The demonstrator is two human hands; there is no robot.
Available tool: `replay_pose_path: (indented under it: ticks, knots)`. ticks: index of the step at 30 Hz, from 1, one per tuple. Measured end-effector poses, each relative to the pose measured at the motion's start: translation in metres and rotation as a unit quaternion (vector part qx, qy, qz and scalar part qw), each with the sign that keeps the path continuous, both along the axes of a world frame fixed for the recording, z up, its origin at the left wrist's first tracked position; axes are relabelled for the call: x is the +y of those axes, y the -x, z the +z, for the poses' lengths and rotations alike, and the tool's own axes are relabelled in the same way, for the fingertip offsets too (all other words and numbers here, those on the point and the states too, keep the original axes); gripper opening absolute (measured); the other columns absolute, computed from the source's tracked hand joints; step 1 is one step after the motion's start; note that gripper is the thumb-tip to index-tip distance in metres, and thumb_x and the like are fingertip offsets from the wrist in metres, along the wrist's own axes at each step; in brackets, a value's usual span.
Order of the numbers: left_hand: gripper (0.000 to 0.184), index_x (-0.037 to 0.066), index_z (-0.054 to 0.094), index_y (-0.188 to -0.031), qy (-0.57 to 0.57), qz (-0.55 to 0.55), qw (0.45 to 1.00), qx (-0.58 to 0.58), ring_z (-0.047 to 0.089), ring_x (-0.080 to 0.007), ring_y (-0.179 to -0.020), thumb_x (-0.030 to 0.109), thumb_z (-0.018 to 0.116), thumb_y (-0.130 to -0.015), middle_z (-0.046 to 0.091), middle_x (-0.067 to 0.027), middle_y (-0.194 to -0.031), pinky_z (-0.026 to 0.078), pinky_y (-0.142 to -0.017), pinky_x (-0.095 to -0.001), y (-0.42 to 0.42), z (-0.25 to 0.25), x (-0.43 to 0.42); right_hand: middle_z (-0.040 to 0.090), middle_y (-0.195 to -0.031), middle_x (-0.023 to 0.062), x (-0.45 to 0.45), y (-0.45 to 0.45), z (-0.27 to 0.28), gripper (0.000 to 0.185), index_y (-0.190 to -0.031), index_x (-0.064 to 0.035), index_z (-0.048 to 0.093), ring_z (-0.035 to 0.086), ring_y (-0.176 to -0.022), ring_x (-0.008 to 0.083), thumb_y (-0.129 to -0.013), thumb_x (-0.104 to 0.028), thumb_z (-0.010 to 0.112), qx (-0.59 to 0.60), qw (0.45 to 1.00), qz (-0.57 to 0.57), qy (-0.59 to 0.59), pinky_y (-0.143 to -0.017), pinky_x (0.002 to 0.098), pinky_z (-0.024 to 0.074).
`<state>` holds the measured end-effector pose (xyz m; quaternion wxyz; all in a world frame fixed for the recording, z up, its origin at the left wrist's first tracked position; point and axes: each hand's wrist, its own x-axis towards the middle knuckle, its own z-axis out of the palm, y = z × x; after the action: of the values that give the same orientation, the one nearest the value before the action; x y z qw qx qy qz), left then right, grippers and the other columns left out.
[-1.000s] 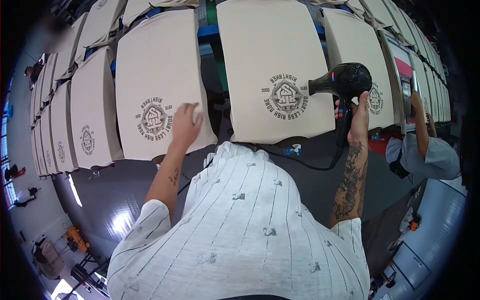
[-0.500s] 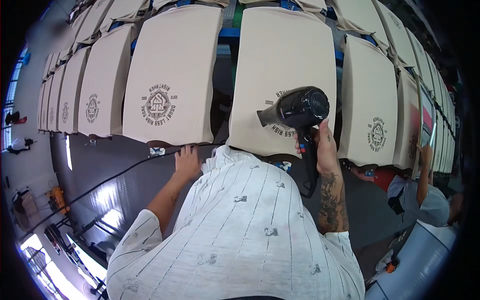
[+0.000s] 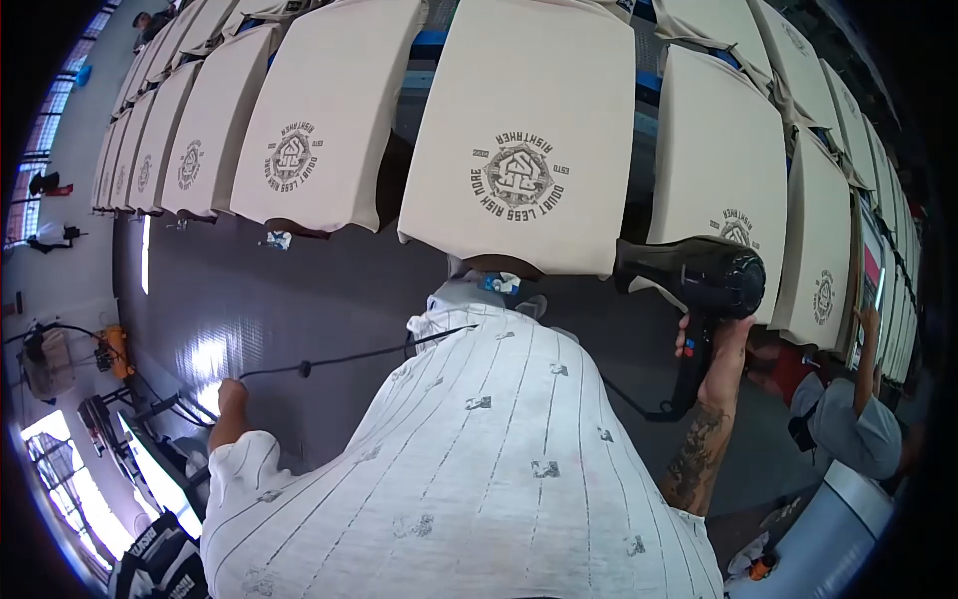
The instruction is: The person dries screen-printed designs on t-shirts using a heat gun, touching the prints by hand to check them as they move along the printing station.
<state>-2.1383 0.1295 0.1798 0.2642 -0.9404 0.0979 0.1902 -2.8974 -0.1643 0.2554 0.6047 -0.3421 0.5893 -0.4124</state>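
Your right hand is wrapped around the handle of the black dryer, fingers on one side and palm on the other. The dryer is to the right of your body, its nozzle pointing left, just beside the lower right corner of the middle cloth. You can't tell from this view whether nozzle and fabric touch. The dryer's body covers the lower edge of the right cloth and part of its print.

Your left hand is out at your left side, well apart from the cloths, with its fingers curled in on the cord. The cord stretches from there toward your waist and carries a dark lump partway along; another length hangs below the dryer's handle.

The middle cloth lies smooth over its board, directly ahead of you. Its round dark print sits near the edge closest to you, ringed by the words DOUBT LESS RISK MORE. The left cloth bears the same design. At far right, another person has an arm raised to a frame.
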Motion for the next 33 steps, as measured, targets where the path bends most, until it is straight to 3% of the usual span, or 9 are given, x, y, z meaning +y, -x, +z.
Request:
replay_pose_path:
  ticks: [4, 6, 7, 8, 10, 13, 25, 27, 33]
  knots:
    - [0.039, 0.002, 0.065, -0.113, 0.115, -0.157, 0.981, 0.015, 0.062, -0.0432, -0.105, 0.034, 0.047, -0.098, 0.066, -0.0254, -0.109, 0.049, -0.088, -0.0502, -0.007, -0.085, 0.010, 0.061, -0.087, 0.0088, -0.007, 0.008, -0.008, 0.074, -0.123, -0.0032, 0.051, 0.059, -0.066, 0.0150, -0.097, -0.068, 0.026, -0.055, 0.998, 0.009, 0.035, -0.058, 0.0272, 0.0498]
    - [0.040, 0.007, 0.066, -0.112, 0.159, -0.166, 0.973, 0.016, 0.062, -0.0415, -0.105, 0.039, 0.047, -0.098, 0.067, -0.0217, -0.110, 0.049, -0.087, -0.0506, 0.089, -0.069, -0.065, 0.061, -0.087, 0.0094, -0.018, 0.005, -0.026, 0.063, -0.125, -0.0038, 0.048, 0.059, -0.068, 0.0141, -0.100, -0.060, 0.033, -0.050, 0.997, 0.012, 0.064, -0.056, 0.0272, 0.0493]
    - [0.039, 0.008, 0.065, -0.110, 0.197, -0.201, 0.959, 0.022, 0.062, -0.0419, -0.105, 0.041, 0.048, -0.098, 0.067, -0.0214, -0.108, 0.049, -0.087, -0.0509, 0.104, -0.087, -0.080, 0.061, -0.085, 0.0091, -0.030, -0.008, -0.017, 0.043, -0.120, -0.0030, 0.050, 0.060, -0.066, 0.0139, -0.101, -0.041, 0.049, -0.054, 0.992, 0.037, 0.106, -0.054, 0.0262, 0.0488]
    - [0.038, 0.008, 0.064, -0.105, 0.234, -0.220, 0.946, 0.033, 0.061, -0.0434, -0.102, 0.041, 0.047, -0.098, 0.067, -0.0217, -0.103, 0.049, -0.085, -0.0517, 0.135, -0.085, -0.107, 0.061, -0.085, 0.0091, -0.042, -0.015, -0.020, 0.043, -0.120, -0.0030, 0.050, 0.060, -0.066, 0.0139, -0.101, -0.041, 0.049, -0.054, 0.992, 0.040, 0.108, -0.054, 0.0262, 0.0488]
    - [0.037, 0.007, 0.062, -0.100, 0.274, -0.210, 0.937, 0.051, 0.061, -0.0448, -0.098, 0.041, 0.047, -0.098, 0.067, -0.0217, -0.100, 0.049, -0.082, -0.0529, 0.177, -0.083, -0.150, 0.061, -0.083, 0.0079, -0.063, -0.029, -0.027, 0.029, -0.116, -0.0025, 0.051, 0.060, -0.062, 0.0137, -0.096, -0.020, 0.062, 0.017, 0.991, 0.072, 0.114, -0.053, 0.0254, 0.0500]
    - [0.037, 0.007, 0.062, -0.099, 0.310, -0.191, 0.929, 0.064, 0.061, -0.0453, -0.097, 0.041, 0.047, -0.098, 0.067, -0.0213, -0.098, 0.049, -0.081, -0.0530, 0.210, -0.088, -0.187, 0.062, -0.082, 0.0066, -0.089, -0.056, -0.028, 0.029, -0.113, -0.0018, 0.052, 0.059, -0.059, 0.0131, -0.091, -0.011, 0.068, 0.037, 0.989, 0.077, 0.117, -0.053, 0.0257, 0.0510]
    - [0.026, 0.009, 0.065, -0.104, 0.271, -0.261, 0.914, 0.149, 0.065, -0.0349, -0.096, 0.030, 0.054, -0.095, 0.068, -0.0141, -0.103, 0.053, -0.079, -0.0473, 0.249, -0.120, -0.229, 0.061, -0.084, 0.0068, -0.112, -0.159, -0.037, 0.032, -0.114, -0.0010, 0.049, 0.059, -0.062, 0.0124, -0.091, -0.015, 0.068, 0.004, 0.965, 0.259, 0.051, -0.054, 0.0265, 0.0504]
    - [0.025, 0.009, 0.062, -0.110, 0.290, -0.361, 0.883, 0.075, 0.060, -0.0321, -0.102, 0.024, 0.060, -0.090, 0.061, -0.0121, -0.112, 0.050, -0.084, -0.0457, 0.247, -0.124, -0.241, 0.062, -0.084, 0.0070, -0.124, -0.184, -0.038, 0.033, -0.114, -0.0008, 0.049, 0.059, -0.062, 0.0124, -0.091, -0.014, 0.068, 0.005, 0.964, 0.260, 0.059, -0.054, 0.0265, 0.0504]
    - [0.035, 0.008, 0.058, -0.118, 0.443, -0.439, 0.771, 0.129, 0.052, -0.0305, -0.112, 0.017, 0.063, -0.085, 0.054, -0.0125, -0.120, 0.042, -0.094, -0.0447, 0.254, -0.108, -0.293, 0.063, -0.079, 0.0059, -0.171, -0.233, -0.038, 0.036, -0.117, -0.0013, 0.049, 0.059, -0.060, 0.0117, -0.090, -0.015, 0.069, 0.024, 0.974, 0.213, 0.072, -0.052, 0.0258, 0.0497]
